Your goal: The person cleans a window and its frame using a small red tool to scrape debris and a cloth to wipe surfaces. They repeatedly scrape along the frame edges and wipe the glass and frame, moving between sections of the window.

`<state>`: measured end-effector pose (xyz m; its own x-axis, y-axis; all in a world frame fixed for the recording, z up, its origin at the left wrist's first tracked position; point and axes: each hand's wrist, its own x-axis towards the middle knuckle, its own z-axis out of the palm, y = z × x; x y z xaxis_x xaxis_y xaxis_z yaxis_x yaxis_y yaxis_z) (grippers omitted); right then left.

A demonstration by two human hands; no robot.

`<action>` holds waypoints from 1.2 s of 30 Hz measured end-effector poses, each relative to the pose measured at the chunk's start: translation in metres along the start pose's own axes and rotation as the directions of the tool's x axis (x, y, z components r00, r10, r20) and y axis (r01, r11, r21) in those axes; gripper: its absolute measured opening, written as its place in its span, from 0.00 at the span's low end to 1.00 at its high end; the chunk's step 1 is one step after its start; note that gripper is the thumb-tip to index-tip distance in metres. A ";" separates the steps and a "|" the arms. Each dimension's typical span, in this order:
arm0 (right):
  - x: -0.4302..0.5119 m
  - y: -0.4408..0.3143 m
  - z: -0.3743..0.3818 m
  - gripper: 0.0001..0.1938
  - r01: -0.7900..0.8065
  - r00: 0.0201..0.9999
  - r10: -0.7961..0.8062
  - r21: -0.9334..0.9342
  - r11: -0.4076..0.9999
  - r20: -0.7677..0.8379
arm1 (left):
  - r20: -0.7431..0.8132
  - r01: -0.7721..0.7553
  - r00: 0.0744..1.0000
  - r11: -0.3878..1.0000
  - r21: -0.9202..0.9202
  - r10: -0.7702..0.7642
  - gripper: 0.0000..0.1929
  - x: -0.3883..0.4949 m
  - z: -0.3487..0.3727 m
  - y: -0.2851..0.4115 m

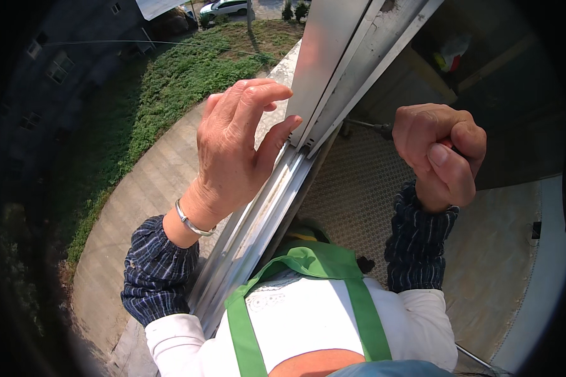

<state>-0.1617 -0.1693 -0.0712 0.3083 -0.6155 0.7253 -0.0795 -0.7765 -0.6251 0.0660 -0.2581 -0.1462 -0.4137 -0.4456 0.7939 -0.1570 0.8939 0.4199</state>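
Observation:
My left hand (240, 136) is raised on the outer side of the window, its fingers curled and apart with nothing between them. Its thumb and fingertips are close to the metal window frame (323, 61); whether they touch it I cannot tell. On the inner side, my right hand (438, 153) is closed around a screwdriver, whose reddish handle shows a little between the fingers. The screwdriver's shaft (363, 123) points left toward the lower end of that frame. Below the frame runs the metal sliding-window track (273, 193).
Outside and far below lie a concrete strip (155, 188), green plants (184, 75) and a parked white car (226, 7). A patterned floor (353, 188) is inside, right of the track. A green apron (311, 259) covers part of my chest beside the sill.

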 end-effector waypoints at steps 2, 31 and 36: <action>-0.003 0.016 0.006 0.06 -0.055 0.998 0.056 0.037 0.998 -0.039 | 0.026 0.030 0.999 0.999 -0.022 -0.029 0.17 -0.003 -0.001 0.008; -0.010 0.010 0.130 0.09 -0.260 0.936 0.172 -0.274 0.926 -0.307 | -0.084 0.057 0.992 0.938 -0.342 -0.091 0.27 0.042 -0.003 -0.002; 0.001 0.004 0.139 0.06 -0.353 0.902 0.296 -0.143 0.925 -0.314 | -0.143 0.000 0.988 0.942 -0.336 -0.051 0.26 0.041 -0.001 -0.004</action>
<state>-0.0301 -0.1541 -0.1127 -0.0429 -0.8275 0.5598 -0.3176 -0.5200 -0.7929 0.0508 -0.2804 -0.1148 -0.2731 -0.4931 0.8260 0.1530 0.8254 0.5434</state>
